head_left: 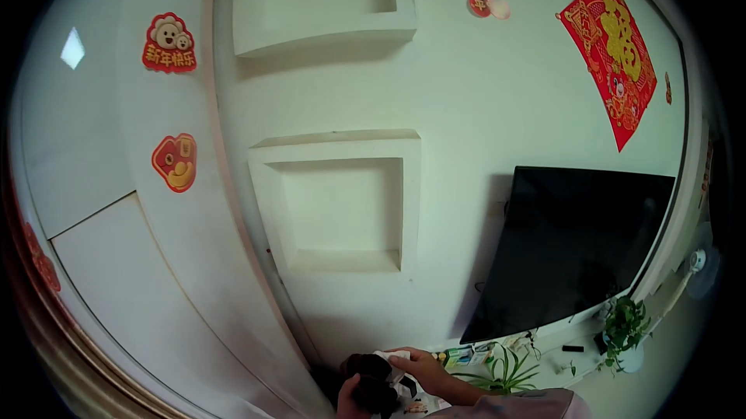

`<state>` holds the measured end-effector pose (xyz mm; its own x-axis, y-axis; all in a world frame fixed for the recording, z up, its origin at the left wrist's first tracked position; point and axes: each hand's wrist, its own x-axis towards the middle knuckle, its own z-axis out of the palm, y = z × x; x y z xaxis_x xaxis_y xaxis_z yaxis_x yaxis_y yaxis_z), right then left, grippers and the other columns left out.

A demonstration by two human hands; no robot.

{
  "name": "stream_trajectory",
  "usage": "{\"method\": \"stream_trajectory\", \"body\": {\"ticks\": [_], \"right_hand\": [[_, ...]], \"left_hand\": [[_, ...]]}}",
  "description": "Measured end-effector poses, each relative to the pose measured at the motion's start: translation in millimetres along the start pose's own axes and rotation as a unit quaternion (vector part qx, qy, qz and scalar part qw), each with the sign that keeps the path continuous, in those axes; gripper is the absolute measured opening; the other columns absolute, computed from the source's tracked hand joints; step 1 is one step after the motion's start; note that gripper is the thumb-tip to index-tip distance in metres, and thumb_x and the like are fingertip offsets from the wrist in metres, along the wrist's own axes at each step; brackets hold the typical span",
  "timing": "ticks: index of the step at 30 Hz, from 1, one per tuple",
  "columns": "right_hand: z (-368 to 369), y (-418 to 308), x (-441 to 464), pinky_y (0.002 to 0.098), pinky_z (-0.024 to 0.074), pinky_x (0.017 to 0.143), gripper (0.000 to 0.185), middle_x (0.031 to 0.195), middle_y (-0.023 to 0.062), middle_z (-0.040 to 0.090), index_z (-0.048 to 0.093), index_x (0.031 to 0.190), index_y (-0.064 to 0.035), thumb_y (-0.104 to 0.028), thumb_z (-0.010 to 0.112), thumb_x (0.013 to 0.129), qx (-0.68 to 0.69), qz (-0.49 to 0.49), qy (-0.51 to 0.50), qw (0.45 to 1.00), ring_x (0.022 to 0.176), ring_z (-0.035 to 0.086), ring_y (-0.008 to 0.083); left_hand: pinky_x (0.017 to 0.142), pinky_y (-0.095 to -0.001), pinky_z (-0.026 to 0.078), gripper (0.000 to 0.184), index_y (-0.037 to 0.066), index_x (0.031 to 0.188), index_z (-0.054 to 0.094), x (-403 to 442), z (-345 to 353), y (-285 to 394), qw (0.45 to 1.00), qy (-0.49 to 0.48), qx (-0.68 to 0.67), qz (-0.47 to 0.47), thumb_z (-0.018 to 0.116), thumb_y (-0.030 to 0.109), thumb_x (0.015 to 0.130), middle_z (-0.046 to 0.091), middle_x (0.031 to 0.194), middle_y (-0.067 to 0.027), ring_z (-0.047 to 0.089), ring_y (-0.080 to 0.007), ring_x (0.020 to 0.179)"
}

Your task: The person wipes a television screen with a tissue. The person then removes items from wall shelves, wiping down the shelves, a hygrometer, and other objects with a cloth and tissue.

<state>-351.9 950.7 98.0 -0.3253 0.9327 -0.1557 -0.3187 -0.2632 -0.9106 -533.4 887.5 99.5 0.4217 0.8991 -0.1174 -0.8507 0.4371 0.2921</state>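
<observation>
At the bottom edge, my right hand [423, 370] comes in from the right, its thumb pressed on a small white piece [395, 356], perhaps cloth or paper. My left hand [350, 398] is partly cut off by the frame's edge and is closed against the side of a dark, rounded object [374, 394]. Its kind is too dim to tell. Another dark lump [367, 366] sits just above it, touching or joined to it. The fingertips of both hands are mostly hidden behind these things.
A black television [575, 252] is on the wall to the right, above a white ledge [548, 376] with a spiky green plant [505, 372] and a leafy potted plant [628, 326]. A recessed wall niche [342, 205] lies ahead. At left stands a pale door [124, 279].
</observation>
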Motion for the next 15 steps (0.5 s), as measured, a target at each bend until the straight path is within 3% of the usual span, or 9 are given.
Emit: {"method": "stream_trajectory", "body": {"ticks": [2, 4, 6, 8, 9, 10, 11, 15], "right_hand": [[-1, -6, -2, 0.0235, 0.0485, 0.079, 0.029, 0.1, 0.0052, 0.064, 0.059, 0.119, -0.0017, -0.015, 0.061, 0.093, 0.008, 0.002, 0.012, 1.0, 0.09, 0.059, 0.0111], [-8, -14, 5, 0.0237, 0.0497, 0.076, 0.028, 0.096, 0.004, 0.063, 0.059, 0.117, -0.0024, -0.016, 0.06, 0.094, -0.123, -0.167, 0.089, 0.974, 0.086, 0.059, 0.0099], [1, -66, -1, 0.0232, 0.0494, 0.074, 0.026, 0.094, 0.0028, 0.062, 0.059, 0.117, -0.0036, -0.014, 0.06, 0.093, -0.143, -0.2, 0.139, 0.959, 0.083, 0.057, 0.0084], [-2, -110, 8, 0.0222, 0.0484, 0.073, 0.026, 0.093, 0.0019, 0.062, 0.059, 0.118, -0.0049, -0.012, 0.06, 0.093, -0.127, -0.319, 0.118, 0.932, 0.081, 0.056, 0.007], [3, -138, 8, 0.0219, 0.048, 0.075, 0.027, 0.095, 0.0017, 0.061, 0.059, 0.119, -0.0049, -0.01, 0.059, 0.092, -0.172, -0.326, 0.126, 0.921, 0.083, 0.056, 0.0071], [8, -168, 6, 0.0215, 0.0476, 0.076, 0.028, 0.097, 0.0014, 0.061, 0.058, 0.12, -0.0049, -0.008, 0.058, 0.092, -0.218, -0.333, 0.132, 0.908, 0.085, 0.056, 0.0071], [12, -195, 10, 0.0219, 0.0472, 0.079, 0.029, 0.101, 0.002, 0.061, 0.058, 0.121, -0.0046, -0.006, 0.057, 0.092, -0.245, -0.387, 0.115, 0.881, 0.089, 0.056, 0.0079], [31, -308, 37, 0.0237, 0.046, 0.087, 0.033, 0.118, 0.0055, 0.06, 0.059, 0.123, -0.003, 0.0, 0.055, 0.09, -0.305, -0.596, 0.102, 0.736, 0.103, 0.056, 0.0116]], "left_hand": [[0.069, -0.0339, 0.054, 0.033, 0.006, 0.098, 0.061, 6, -12, 1, 1.0, 0.003, 0.006, -0.001, 0.058, 0.038, 0.09, 0.063, 0.083, -0.0075, 0.063, -0.0202, 0.075], [0.069, -0.0345, 0.054, 0.033, 0.006, 0.097, 0.061, 15, -25, 2, 1.0, 0.002, 0.014, 0.002, 0.059, 0.038, 0.09, 0.063, 0.083, -0.0075, 0.063, -0.0212, 0.075], [0.069, -0.0347, 0.054, 0.033, 0.005, 0.096, 0.061, 20, -35, 1, 1.0, 0.002, 0.016, 0.001, 0.06, 0.038, 0.09, 0.063, 0.083, -0.0075, 0.063, -0.0217, 0.075], [0.069, -0.0358, 0.054, 0.033, 0.005, 0.099, 0.061, 19, -45, 3, 0.999, -0.029, 0.002, -0.027, 0.06, 0.036, 0.089, 0.064, 0.086, -0.0088, 0.063, -0.0231, 0.077], [0.069, -0.0358, 0.054, 0.033, 0.005, 0.099, 0.061, 18, -46, 4, 0.999, -0.025, 0.0, -0.028, 0.06, 0.036, 0.089, 0.064, 0.086, -0.0088, 0.063, -0.0231, 0.077], [0.086, -0.0467, 0.046, 0.044, 0.005, 0.117, 0.052, 16, -47, 5, 0.998, -0.021, 0.063, -0.007, 0.056, 0.037, 0.088, 0.059, 0.108, -0.012, 0.057, -0.0295, 0.098], [0.102, -0.0576, 0.038, 0.06, 0.005, 0.135, 0.043, 15, -47, 5, 0.992, -0.014, 0.126, 0.014, 0.052, 0.039, 0.086, 0.053, 0.131, -0.0153, 0.052, -0.0359, 0.119], [0.09, -0.0502, 0.044, 0.05, 0.004, 0.124, 0.049, -2, -54, -1, 0.992, 0.013, 0.116, 0.056, 0.055, 0.038, 0.088, 0.057, 0.115, -0.0135, 0.056, -0.0316, 0.104]]}}
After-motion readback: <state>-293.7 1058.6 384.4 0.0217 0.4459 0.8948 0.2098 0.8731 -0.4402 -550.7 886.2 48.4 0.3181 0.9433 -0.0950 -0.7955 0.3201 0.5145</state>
